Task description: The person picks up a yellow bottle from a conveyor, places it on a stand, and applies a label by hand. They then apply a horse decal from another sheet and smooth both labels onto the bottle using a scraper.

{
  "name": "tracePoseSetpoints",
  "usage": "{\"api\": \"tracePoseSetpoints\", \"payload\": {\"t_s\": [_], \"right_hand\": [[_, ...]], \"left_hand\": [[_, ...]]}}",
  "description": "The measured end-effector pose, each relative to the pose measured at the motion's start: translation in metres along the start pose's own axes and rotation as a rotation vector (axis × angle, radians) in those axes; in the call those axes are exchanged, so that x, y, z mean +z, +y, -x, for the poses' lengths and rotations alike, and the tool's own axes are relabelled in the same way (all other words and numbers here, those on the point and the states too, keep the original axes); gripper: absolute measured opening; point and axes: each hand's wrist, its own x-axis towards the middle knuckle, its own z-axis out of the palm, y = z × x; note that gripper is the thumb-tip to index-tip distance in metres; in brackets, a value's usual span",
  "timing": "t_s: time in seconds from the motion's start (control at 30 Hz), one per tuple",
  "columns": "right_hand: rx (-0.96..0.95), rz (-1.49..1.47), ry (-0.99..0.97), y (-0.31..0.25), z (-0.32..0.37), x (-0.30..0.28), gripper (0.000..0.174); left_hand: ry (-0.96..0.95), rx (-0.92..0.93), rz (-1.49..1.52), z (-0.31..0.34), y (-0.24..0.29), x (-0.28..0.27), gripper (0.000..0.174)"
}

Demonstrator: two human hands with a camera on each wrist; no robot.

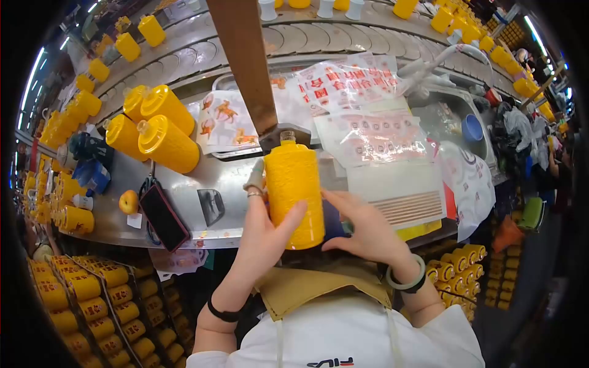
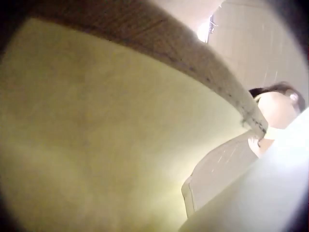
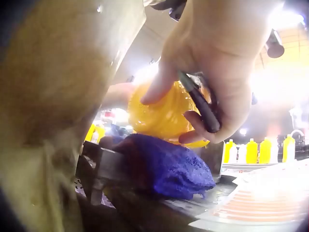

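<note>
A yellow textured bottle [image 1: 294, 190] with a clear, narrow neck stands nearly upright in front of the apron, below a brown post. My left hand [image 1: 261, 230] grips its left side, thumb across the front; one finger wears a greyish cover and another a ring. My right hand [image 1: 368, 230] is at the bottle's lower right. In the right wrist view, its curled fingers hold a slim dark-handled tool [image 3: 205, 108] with a greenish end, beside the bottle [image 3: 164, 113]. Under the bottle lies a blue cloth [image 3: 176, 166]. The left wrist view shows mainly the apron [image 2: 120, 121], not the hand.
Several yellow bottles [image 1: 169, 144] stand at the left on the metal table [image 1: 227, 178]. A phone [image 1: 164, 216] and an apple [image 1: 128, 202] lie near its front edge. Printed sheets [image 1: 374, 141] cover the right side, before a sink with a blue bowl [image 1: 472, 127]. A conveyor [image 1: 343, 37] runs behind.
</note>
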Motion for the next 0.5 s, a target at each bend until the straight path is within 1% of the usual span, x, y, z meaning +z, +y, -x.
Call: {"api": "tracePoseSetpoints", "payload": {"t_s": [0.03,0.1,0.13,0.17,0.2,0.23,0.27,0.3,0.37,0.4,0.47,0.5], "right_hand": [[0.016,-0.003,-0.005,0.006,0.002,-0.008,0.08],[0.238,-0.034,0.076,0.02,0.01,-0.025,0.041],[0.261,-0.038,0.071,0.029,0.016,-0.03,0.041],[0.314,0.066,0.189,0.039,0.02,-0.035,0.027],[0.359,0.175,0.309,0.046,0.022,-0.039,0.017],[0.366,0.179,0.307,0.05,0.024,-0.042,0.017],[0.404,0.217,0.28,0.053,0.026,-0.044,0.016],[0.432,0.252,0.258,0.055,0.025,-0.045,0.016],[0.436,0.278,0.252,0.059,0.021,-0.046,0.018],[0.409,0.293,0.259,0.058,0.017,-0.047,0.017],[0.375,0.308,0.267,0.054,0.006,-0.049,0.017],[0.338,0.277,0.249,0.049,0.0,-0.051,0.018]], "left_hand": [[-0.004,-0.015,0.004,0.004,0.002,-0.001,0.071],[0.044,0.129,-0.352,0.013,0.002,-0.01,0.091],[0.055,0.12,-0.383,0.016,-0.008,-0.015,0.109],[0.045,0.105,-0.378,0.021,-0.013,-0.017,0.109],[-0.01,0.121,-0.37,0.026,-0.018,-0.019,0.115],[-0.061,0.139,-0.364,0.03,-0.023,-0.019,0.121],[-0.083,0.096,-0.272,0.035,-0.033,-0.018,0.129],[-0.083,0.096,-0.271,0.036,-0.036,-0.018,0.129],[-0.059,0.141,-0.373,0.036,-0.039,-0.02,0.128],[-0.058,0.144,-0.373,0.035,-0.038,-0.019,0.128],[-0.014,0.108,-0.384,0.03,-0.032,-0.014,0.122],[-0.013,0.114,-0.385,0.03,-0.03,-0.012,0.122]]}}
